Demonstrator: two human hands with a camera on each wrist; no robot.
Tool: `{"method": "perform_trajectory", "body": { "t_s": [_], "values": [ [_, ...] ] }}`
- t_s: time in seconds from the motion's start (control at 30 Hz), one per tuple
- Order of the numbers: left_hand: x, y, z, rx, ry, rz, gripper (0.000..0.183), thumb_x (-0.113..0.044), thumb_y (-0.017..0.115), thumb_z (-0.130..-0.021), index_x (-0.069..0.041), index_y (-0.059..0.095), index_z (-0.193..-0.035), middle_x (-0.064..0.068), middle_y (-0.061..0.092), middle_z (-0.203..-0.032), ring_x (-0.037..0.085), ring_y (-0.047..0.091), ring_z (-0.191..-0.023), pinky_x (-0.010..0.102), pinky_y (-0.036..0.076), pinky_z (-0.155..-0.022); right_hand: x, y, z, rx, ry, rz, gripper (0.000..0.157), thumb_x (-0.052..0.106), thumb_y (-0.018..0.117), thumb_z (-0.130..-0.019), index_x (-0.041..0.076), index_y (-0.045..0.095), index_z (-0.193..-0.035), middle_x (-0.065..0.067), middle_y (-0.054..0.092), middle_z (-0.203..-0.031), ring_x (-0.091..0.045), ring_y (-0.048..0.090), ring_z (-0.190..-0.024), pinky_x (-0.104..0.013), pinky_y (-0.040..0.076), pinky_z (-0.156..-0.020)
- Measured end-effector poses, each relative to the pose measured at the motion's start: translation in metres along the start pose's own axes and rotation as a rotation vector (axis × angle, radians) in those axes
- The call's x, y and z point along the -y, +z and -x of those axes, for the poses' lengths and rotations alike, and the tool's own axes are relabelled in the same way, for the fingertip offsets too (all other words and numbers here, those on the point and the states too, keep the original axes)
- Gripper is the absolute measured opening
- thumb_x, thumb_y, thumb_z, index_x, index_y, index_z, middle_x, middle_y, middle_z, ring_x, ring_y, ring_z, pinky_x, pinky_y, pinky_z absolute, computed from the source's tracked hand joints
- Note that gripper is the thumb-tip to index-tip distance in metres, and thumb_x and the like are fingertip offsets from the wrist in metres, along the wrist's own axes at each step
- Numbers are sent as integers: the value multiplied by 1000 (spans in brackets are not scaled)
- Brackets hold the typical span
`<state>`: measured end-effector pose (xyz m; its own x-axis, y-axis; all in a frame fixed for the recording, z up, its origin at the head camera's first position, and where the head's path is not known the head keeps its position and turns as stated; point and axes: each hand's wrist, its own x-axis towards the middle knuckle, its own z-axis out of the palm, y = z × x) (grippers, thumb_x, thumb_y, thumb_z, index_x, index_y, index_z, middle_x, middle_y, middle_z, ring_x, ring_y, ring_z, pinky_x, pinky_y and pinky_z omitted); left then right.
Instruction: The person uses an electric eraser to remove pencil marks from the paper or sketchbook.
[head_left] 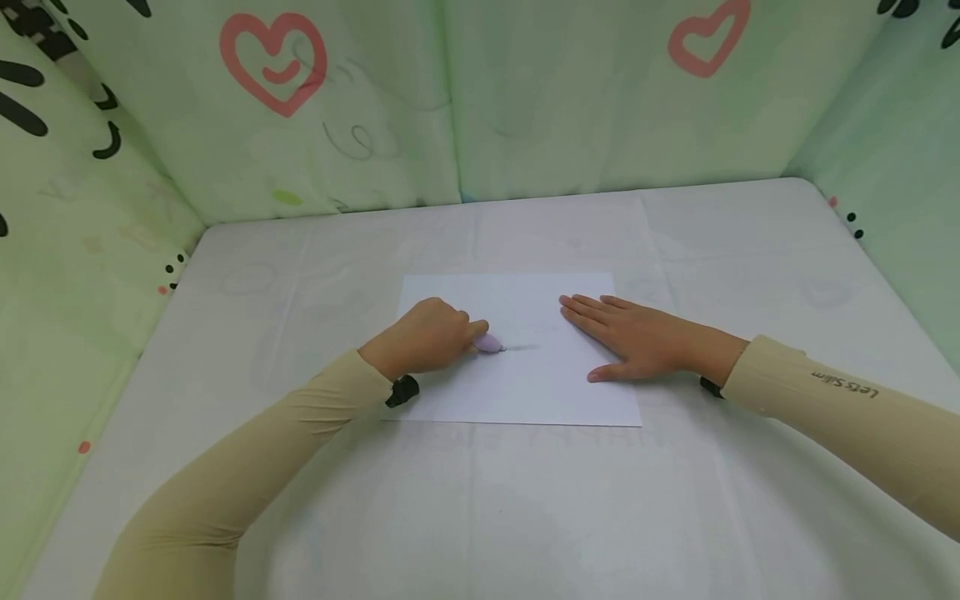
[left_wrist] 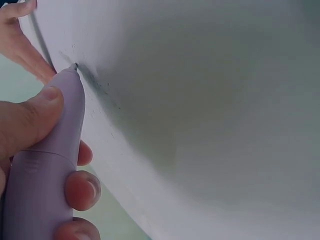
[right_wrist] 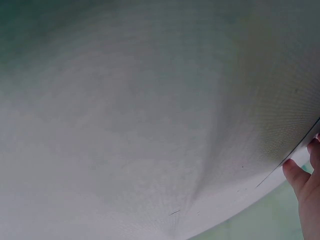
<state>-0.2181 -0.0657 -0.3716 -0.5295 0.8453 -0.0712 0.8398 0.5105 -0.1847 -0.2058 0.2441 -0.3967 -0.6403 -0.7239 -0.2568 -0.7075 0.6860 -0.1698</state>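
My left hand (head_left: pixel 429 337) grips a lilac electric eraser (left_wrist: pixel 47 175), a thick pen-shaped body with a narrow grey tip. In the left wrist view the thumb lies along one side and the fingertips curl round the other. Its tip points right and meets a white sheet of paper (head_left: pixel 525 392) near the middle, beside a faint grey smudge (head_left: pixel 522 347). Small dark specks lie around the tip. My right hand (head_left: pixel 633 335) rests flat on the sheet's right edge, fingers straight and thumb spread. Only its fingers show at the edge of the right wrist view.
A white cloth covers the table (head_left: pixel 480 508) under the paper. Pale green curtains (head_left: pixel 525 100) with red hearts and black marks hang behind it and at both sides. A black wrist band (head_left: pixel 402 391) shows below the left cuff.
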Motion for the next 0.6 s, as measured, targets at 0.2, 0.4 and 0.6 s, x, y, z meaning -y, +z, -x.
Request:
{"method": "perform_trajectory", "body": {
  "t_s": [0.2,0.4,0.6],
  "values": [
    [0,0,0,16,-3,-8,19,-27,59,-91,-11,54,-84,4,53,-56,12,34,-46,24,21,-46,0,1,0,-3,-5,-2,92,62,49,-87,6,11,-150,-9,8,-160,-28,12,-147,-49,15,-115],
    [-1,2,-1,10,13,-16,19,-28,59,-92,-11,55,-86,4,55,-58,12,35,-46,24,22,-45,-1,1,-1,-2,-4,5,93,62,48,-87,6,11,-151,-9,8,-160,-27,12,-147,-49,15,-115],
    [-1,1,0,-3,0,-10,18,-27,60,-91,-10,56,-85,4,55,-58,12,34,-47,24,21,-46,-1,1,-1,1,-2,4,92,62,49,-87,6,11,-151,-9,8,-160,-28,12,-147,-49,15,-115]
  ]
}}
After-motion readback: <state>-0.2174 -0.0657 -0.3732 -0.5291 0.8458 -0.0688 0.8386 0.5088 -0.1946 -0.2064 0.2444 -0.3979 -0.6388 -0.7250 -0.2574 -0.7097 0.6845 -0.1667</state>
